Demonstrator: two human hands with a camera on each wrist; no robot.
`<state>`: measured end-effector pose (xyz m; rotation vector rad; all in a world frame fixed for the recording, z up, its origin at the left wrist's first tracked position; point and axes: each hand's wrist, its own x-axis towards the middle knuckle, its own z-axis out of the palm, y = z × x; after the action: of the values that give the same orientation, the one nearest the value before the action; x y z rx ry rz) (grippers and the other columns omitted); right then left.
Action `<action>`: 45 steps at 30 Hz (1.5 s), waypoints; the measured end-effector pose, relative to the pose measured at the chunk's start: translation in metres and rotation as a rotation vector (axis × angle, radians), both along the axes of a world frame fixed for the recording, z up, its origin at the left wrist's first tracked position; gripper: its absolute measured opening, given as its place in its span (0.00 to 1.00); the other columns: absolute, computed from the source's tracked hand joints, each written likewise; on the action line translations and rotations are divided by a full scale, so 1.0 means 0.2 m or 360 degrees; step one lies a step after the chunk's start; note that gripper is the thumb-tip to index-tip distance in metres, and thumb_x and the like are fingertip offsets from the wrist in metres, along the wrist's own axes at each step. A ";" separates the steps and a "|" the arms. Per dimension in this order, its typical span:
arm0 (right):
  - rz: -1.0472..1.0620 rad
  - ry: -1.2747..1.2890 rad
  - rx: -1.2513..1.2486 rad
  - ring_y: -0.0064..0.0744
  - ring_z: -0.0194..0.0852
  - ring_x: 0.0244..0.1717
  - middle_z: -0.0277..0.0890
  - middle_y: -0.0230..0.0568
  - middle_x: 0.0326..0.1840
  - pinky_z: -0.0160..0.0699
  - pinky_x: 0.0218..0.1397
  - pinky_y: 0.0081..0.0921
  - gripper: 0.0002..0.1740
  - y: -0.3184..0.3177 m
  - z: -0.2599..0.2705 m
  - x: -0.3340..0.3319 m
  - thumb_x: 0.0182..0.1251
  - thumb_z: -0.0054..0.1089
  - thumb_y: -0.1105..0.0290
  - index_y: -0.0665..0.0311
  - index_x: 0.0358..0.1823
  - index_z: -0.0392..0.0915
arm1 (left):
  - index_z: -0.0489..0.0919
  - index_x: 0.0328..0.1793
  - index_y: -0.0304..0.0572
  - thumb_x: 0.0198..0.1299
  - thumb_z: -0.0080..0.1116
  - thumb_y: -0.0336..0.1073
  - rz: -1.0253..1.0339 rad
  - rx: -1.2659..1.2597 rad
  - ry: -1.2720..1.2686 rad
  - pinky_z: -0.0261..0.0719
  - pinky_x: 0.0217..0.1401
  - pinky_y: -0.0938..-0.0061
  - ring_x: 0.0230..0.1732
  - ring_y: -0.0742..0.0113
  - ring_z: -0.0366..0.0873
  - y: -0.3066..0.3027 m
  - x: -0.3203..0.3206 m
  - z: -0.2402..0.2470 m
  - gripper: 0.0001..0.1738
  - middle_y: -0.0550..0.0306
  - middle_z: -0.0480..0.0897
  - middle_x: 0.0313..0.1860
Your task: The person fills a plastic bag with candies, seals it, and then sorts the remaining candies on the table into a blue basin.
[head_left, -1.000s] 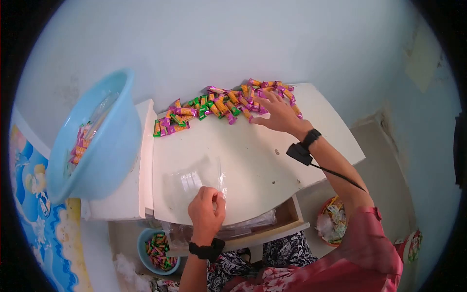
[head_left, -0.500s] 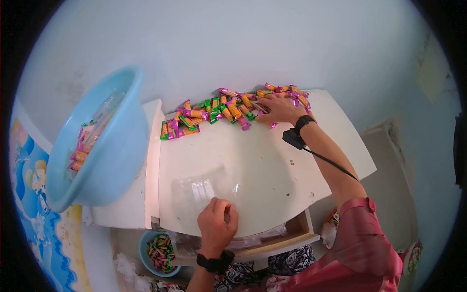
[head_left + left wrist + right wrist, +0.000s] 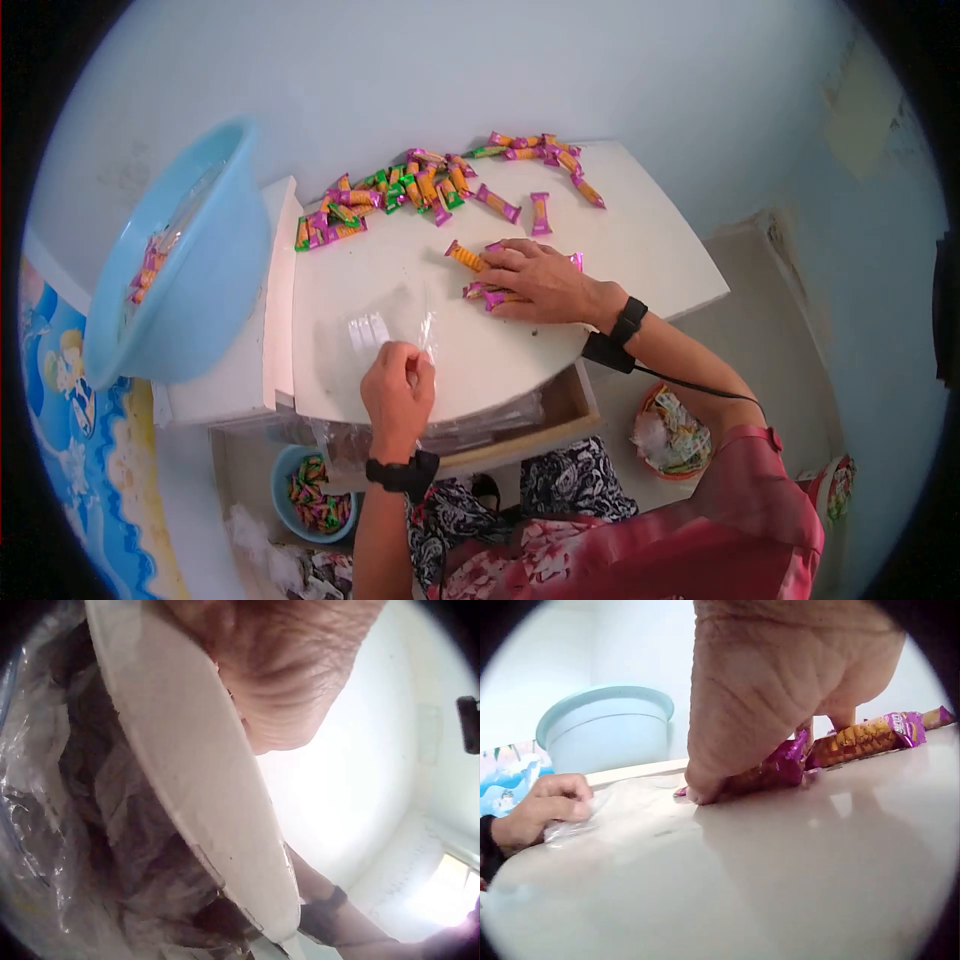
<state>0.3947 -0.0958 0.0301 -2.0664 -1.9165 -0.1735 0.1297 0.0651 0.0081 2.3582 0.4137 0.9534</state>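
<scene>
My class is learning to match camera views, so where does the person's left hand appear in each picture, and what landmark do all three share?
Head: the left hand is left of centre, below mid-height, pinching clear plastic.
Left wrist: the left hand is at the top, right of centre, cut off by the frame.
Right wrist: the left hand is at the far left, below mid-height.
Shared landmark: the white tabletop.

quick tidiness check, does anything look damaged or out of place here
Yes: the table edge looks chipped in the left wrist view, its lower border ragged. One snack lies alone, apart from the rest. The drawer stands open, though the clear plastic inside suggests it may be in use.
</scene>
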 end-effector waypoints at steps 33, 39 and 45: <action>-0.0399 0.0187 0.0765 0.47 0.79 0.54 0.82 0.39 0.47 0.84 0.52 0.42 0.18 -0.22 0.07 -0.50 0.56 0.71 0.69 0.57 0.50 0.87 | 0.80 0.42 0.40 0.69 0.66 0.32 -0.0037 -0.0216 -0.0085 0.76 0.33 0.69 0.27 0.65 0.77 0.02 -0.01 -0.04 0.05 0.55 0.80 0.30; -0.0513 0.0092 0.0502 0.45 0.78 0.53 0.84 0.37 0.45 0.83 0.54 0.42 0.13 -0.13 0.02 -0.45 0.55 0.71 0.67 0.58 0.43 0.85 | 0.81 0.42 0.41 0.64 0.71 0.33 0.0039 -0.0003 0.0000 0.78 0.33 0.69 0.27 0.65 0.78 -0.03 0.00 0.00 0.09 0.58 0.81 0.32; -0.0498 0.0110 0.0466 0.45 0.78 0.53 0.84 0.35 0.41 0.80 0.56 0.42 0.11 -0.19 0.02 -0.47 0.54 0.75 0.66 0.57 0.39 0.84 | 0.81 0.41 0.42 0.64 0.69 0.32 -0.0010 -0.0055 0.0003 0.80 0.35 0.66 0.29 0.60 0.81 -0.01 -0.01 -0.01 0.06 0.56 0.83 0.34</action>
<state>0.3005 -0.1346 0.0347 -2.1226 -1.4208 -0.4210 0.1283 0.0627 0.0065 2.3284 0.4195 0.9340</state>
